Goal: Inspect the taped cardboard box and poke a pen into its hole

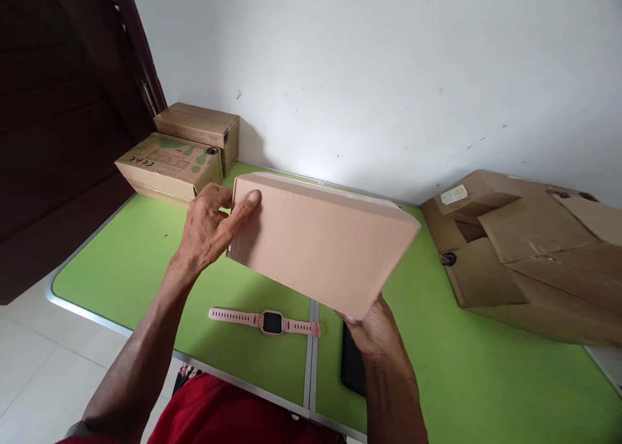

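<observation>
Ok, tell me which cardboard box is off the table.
The plain box held up between left hand and right hand; the printed box and others rest on the green table.

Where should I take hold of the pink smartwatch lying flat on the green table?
Probably at the square case of the pink smartwatch, coming from straight above and pinching its near and far edges. The straps lie flat and floppy on the green table, so the stiff case gives the firmer grip. Both the left hand and right hand hold the plain cardboard box.

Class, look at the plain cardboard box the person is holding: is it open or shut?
Shut. The cardboard box, held above the green table by both hands, shows only closed, flat faces, with no raised flap.
</observation>
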A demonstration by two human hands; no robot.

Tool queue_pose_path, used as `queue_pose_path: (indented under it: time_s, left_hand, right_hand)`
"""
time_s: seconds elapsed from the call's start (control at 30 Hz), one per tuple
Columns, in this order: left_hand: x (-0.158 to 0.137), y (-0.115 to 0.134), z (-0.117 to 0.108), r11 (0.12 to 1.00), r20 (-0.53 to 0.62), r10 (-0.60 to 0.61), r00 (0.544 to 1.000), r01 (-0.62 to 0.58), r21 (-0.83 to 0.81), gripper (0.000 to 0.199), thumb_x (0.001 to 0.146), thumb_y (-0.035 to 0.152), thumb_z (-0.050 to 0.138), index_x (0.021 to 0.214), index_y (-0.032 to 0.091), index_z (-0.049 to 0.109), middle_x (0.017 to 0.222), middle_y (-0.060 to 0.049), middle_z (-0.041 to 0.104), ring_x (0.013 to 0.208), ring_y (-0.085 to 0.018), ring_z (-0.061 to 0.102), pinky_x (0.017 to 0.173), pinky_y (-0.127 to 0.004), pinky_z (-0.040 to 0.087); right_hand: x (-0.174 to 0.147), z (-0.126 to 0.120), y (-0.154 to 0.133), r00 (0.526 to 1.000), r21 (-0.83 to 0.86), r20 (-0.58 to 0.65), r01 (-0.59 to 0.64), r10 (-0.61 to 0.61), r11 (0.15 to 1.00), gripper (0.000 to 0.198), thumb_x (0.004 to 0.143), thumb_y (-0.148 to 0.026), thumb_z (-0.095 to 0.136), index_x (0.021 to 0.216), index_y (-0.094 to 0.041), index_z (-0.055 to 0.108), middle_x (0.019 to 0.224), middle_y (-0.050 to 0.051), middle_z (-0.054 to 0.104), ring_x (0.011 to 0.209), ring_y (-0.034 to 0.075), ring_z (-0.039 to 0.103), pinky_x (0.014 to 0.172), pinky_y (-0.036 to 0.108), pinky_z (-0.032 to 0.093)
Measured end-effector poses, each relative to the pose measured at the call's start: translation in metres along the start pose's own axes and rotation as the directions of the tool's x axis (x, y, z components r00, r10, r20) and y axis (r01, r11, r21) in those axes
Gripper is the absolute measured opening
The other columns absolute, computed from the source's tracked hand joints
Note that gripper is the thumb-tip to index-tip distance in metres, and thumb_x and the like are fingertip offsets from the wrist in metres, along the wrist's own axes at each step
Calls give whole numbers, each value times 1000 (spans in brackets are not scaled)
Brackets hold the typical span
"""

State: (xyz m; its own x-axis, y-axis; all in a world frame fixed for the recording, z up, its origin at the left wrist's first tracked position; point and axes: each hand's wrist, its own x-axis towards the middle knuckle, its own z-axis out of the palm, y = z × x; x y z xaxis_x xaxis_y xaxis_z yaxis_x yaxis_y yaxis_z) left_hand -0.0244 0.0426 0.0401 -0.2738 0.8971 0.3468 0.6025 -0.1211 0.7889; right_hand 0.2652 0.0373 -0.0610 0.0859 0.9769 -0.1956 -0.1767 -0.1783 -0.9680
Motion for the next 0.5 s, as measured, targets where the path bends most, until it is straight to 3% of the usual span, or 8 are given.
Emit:
queue_pose_path:
  time_s: [0.1,0.17,0.27,0.33,0.4,0.5]
  left_hand:
    - [-5,-10,1,986,77,-53,996,64,-151,58,100,76,63,84,20,68,88,-5,65,80,-20,59,68,-31,44]
    - [-11,-19,4,968,121,-82,989,108,-228,64,97,84,64,93,20,72,85,-5,67,78,-20,60,68,-32,49]
    - [-21,-34,11,910,205,-132,970,201,-363,78,94,93,57,98,18,77,90,-9,73,84,-24,68,78,-37,60]
    - [-26,-43,19,825,272,-180,945,296,-481,89,94,98,47,110,17,79,98,-12,78,95,-29,75,89,-42,65]
    - [-32,-47,30,719,327,-234,916,389,-576,97,92,102,43,129,18,76,104,-14,80,100,-31,78,93,-46,66]
    - [-42,-45,48,590,397,-284,872,486,-645,90,91,98,53,141,25,70,113,-14,83,105,-32,79,92,-49,68]
  right_hand:
    - [4,-1,-14,999,39,14,-36,35,999,48,69,-61,100,67,-27,66,48,-6,54,47,15,53,39,26,38]
    - [5,2,-22,999,68,13,-32,31,997,46,70,-62,99,72,-26,71,57,-3,64,57,19,64,45,28,48]
    - [3,10,-34,1000,118,11,11,-13,993,55,73,-71,95,102,-27,82,97,5,85,93,29,80,69,36,65]
    - [-1,17,-41,999,156,0,50,-51,986,71,74,-79,92,121,-28,80,123,9,85,115,33,79,84,40,68]
    - [-9,24,-49,996,193,6,88,-91,977,80,75,-80,91,135,-28,76,136,10,82,126,34,77,94,43,68]
    - [-21,33,-63,989,216,70,111,-128,970,82,82,-73,91,150,-32,68,146,10,77,132,36,75,99,47,67]
